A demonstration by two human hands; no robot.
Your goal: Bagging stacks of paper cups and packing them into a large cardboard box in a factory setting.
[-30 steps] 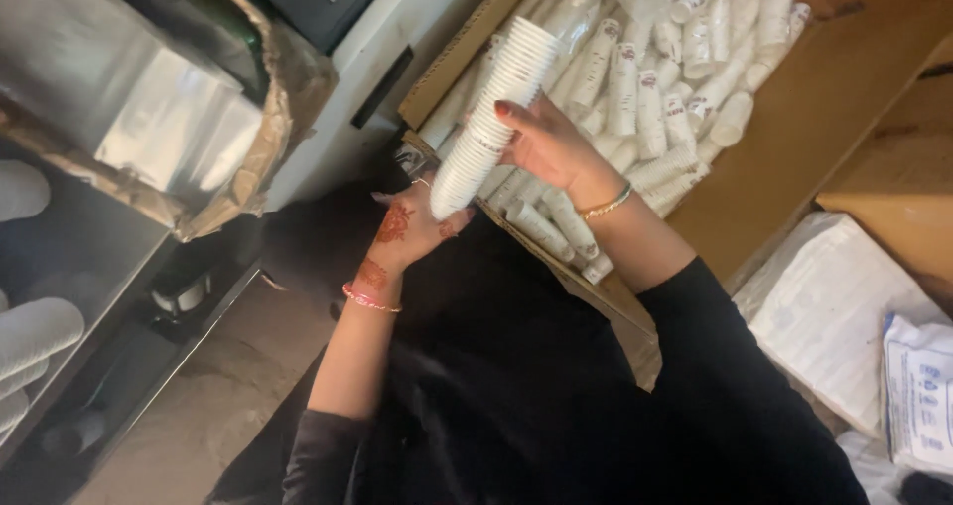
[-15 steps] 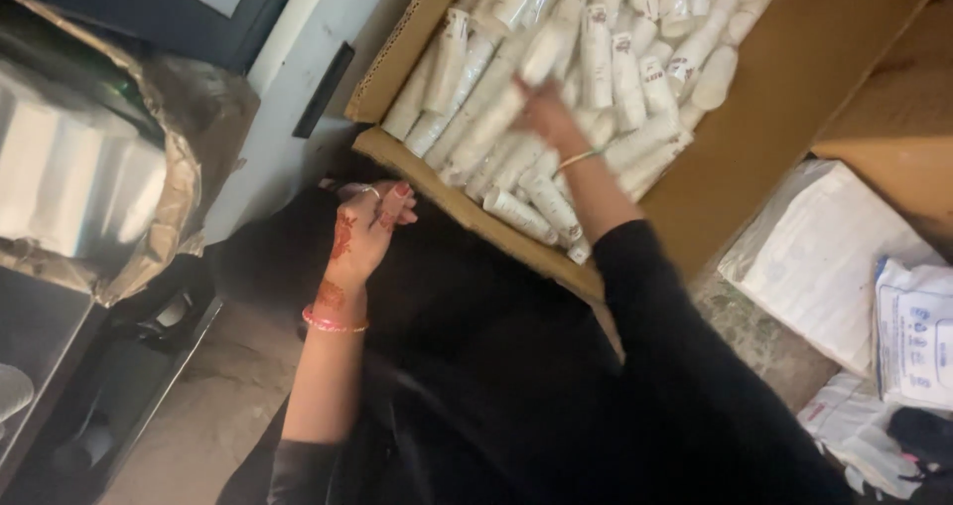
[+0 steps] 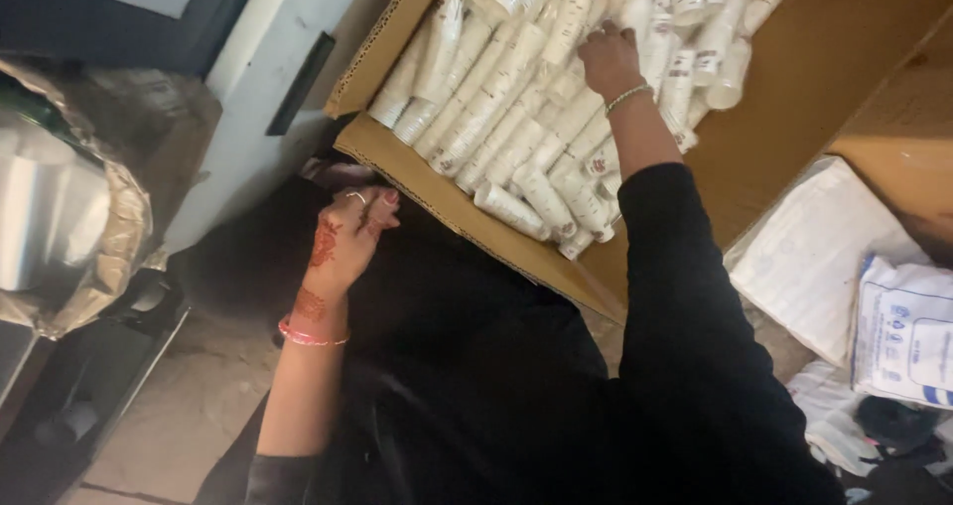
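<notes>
Right hand: the right hand (image 3: 608, 60) reaches deep into the cardboard box (image 3: 794, 98), back of the hand up, a beaded bracelet at the wrist.
Right fingers: the fingers (image 3: 594, 38) curl down onto the sleeves of paper cups (image 3: 516, 98); they touch the stacks, but I cannot tell whether they grip 1 or only press on it.
Left hand: the left hand (image 3: 347, 237) hangs just outside the near edge of the box, over dark cloth, with a henna pattern on its back and a pink bangle at the wrist.
Left fingers: loosely curled, half closed, a ring on 1 of them; they hold nothing and touch nothing that shows.
Cups: white paper cups nested in long stacks wrapped in clear film, lying on their sides in rows and filling the box, mostly slanting from lower left to upper right.
Box: open at the top, its flaps spread outward, tilted in the view, standing beside a pale cabinet (image 3: 258, 98).
Clothing: black sleeves and a black garment fill the lower middle of the view.
Right side: white printed sacks (image 3: 903, 326) lie just beside the box.
Left side: a crumpled plastic bag (image 3: 89, 237) holds pale rolls, well apart from both hands.
</notes>
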